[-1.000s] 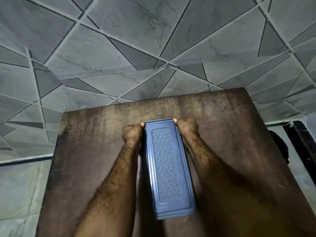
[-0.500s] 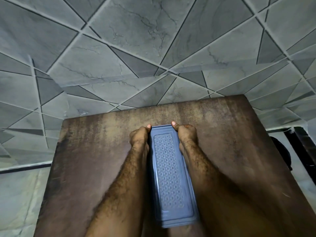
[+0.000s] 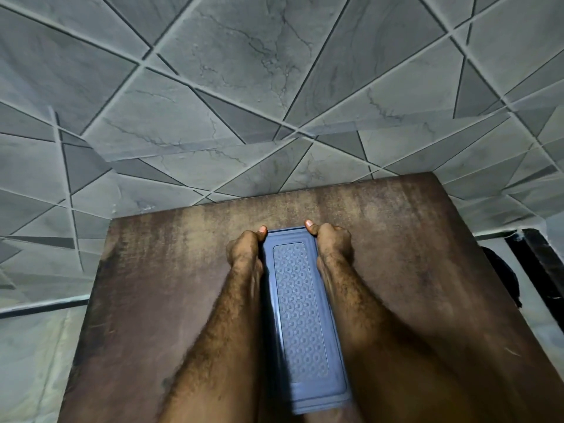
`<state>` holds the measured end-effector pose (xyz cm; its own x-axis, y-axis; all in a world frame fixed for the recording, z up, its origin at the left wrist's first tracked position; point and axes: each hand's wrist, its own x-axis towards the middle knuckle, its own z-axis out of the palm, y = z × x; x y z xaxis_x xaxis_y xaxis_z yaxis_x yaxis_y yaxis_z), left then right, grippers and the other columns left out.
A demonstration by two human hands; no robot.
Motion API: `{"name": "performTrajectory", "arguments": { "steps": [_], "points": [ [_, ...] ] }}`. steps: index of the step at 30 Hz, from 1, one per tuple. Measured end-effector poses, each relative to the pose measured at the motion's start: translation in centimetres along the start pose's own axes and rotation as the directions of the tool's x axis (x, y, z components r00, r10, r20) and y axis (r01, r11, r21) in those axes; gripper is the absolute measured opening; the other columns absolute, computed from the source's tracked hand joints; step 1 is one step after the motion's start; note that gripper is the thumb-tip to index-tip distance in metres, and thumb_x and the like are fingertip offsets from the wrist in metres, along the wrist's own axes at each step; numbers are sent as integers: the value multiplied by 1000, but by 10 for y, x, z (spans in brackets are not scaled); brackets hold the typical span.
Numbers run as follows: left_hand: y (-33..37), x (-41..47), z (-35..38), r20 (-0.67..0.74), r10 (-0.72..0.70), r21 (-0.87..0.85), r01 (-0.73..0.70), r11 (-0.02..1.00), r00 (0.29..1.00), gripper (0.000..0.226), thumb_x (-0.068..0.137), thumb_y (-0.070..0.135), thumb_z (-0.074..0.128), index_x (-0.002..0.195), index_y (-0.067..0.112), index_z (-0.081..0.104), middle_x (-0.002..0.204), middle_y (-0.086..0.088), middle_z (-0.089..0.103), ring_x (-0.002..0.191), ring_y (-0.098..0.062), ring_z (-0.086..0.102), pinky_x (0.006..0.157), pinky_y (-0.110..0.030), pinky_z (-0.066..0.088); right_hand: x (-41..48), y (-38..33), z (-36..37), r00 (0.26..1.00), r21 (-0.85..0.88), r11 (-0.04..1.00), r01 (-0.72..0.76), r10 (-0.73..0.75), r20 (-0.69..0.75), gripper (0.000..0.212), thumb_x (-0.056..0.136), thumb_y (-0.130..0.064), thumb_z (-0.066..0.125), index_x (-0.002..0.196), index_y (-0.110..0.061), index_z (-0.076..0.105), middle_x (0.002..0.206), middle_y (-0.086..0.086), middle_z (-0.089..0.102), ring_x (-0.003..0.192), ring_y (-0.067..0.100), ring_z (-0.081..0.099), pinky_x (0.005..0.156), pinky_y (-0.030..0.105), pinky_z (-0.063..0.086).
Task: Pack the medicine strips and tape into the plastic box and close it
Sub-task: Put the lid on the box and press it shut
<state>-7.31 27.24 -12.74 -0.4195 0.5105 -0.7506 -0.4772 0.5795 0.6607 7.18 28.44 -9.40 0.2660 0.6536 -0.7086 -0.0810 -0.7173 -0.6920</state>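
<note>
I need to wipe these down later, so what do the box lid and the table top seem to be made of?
The box lid looks like moulded blue-grey plastic, semi-matte, with an embossed scale-like pattern and raised rim. The table top seems to be brown wood or wood-look laminate, matte and worn, with streaky pale patches; which one cannot be told.

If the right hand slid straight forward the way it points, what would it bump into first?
Probably nothing on the table: ahead of the right hand lies bare wood to the far edge, then the tiled wall.

Worn brown wooden table (image 3: 171, 270) against grey geometric-tiled wall (image 3: 244, 87).
</note>
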Motion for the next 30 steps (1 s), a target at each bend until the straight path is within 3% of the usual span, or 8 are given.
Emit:
{"name": "performTrajectory", "arguments": {
  "steps": [3,5,8,11,15,20,26,30],
  "points": [
    [-4,-1,1,15,35,-119,-33,992,999,32,73,10,77,98,-7,69,98,-20,74,86,-33,73,75,-48,61,30,11,3,994,19,994,106,-107,36,43,39,-46,84,61,-13,68,61,1,72,65,26,72,65,44,60],
    [-6,-3,3,29,60,-81,-58,995,998,22,73,13,79,85,-3,72,92,-21,75,86,-33,73,77,-52,60,45,17,5,993,-10,994,105,-105,55,39,36,-49,85,55,-19,68,65,3,74,67,26,72,70,48,60],
    [-9,4,3,3,64,-92,-64,994,998,21,67,18,83,71,2,70,86,-20,75,81,-33,74,76,-55,60,39,15,6,988,-21,988,156,-156,26,40,32,-61,82,48,-29,65,57,-2,70,61,21,68,69,45,60],
    [-9,11,4,-36,89,-84,-92,992,995,24,58,21,83,67,3,70,85,-19,76,82,-34,74,73,-55,60,46,17,9,989,-20,988,150,-150,-1,47,31,-59,82,48,-21,61,59,1,70,61,25,69,68,48,60],
    [-8,5,7,-124,122,-44,-129,991,985,23,63,22,82,63,4,67,78,-14,74,66,-24,68,72,-41,61,43,15,12,980,-150,975,166,-180,-83,60,33,-69,73,60,-16,61,62,0,70,63,26,67,71,40,58],
    [-11,9,4,-62,109,-87,-114,990,992,26,58,26,84,66,5,70,84,-17,76,76,-30,73,75,-46,62,34,8,12,969,-148,972,185,-205,-139,51,50,-56,77,68,-10,62,69,1,70,67,25,64,71,31,52],
    [-21,3,-15,87,86,-134,-73,988,992,44,74,26,81,99,-8,69,100,-23,74,97,-37,70,86,-58,56,41,19,-12,984,95,990,105,-117,133,25,71,-28,78,61,-11,62,56,-1,67,47,13,59,49,23,49],
    [-33,-4,-25,88,92,-90,-84,992,992,11,81,9,73,84,0,69,95,-24,72,78,-28,69,80,-43,59,40,34,-31,977,101,994,32,-52,205,18,83,-11,68,67,-14,59,47,-7,62,37,5,51,43,16,34]
  ]
}}
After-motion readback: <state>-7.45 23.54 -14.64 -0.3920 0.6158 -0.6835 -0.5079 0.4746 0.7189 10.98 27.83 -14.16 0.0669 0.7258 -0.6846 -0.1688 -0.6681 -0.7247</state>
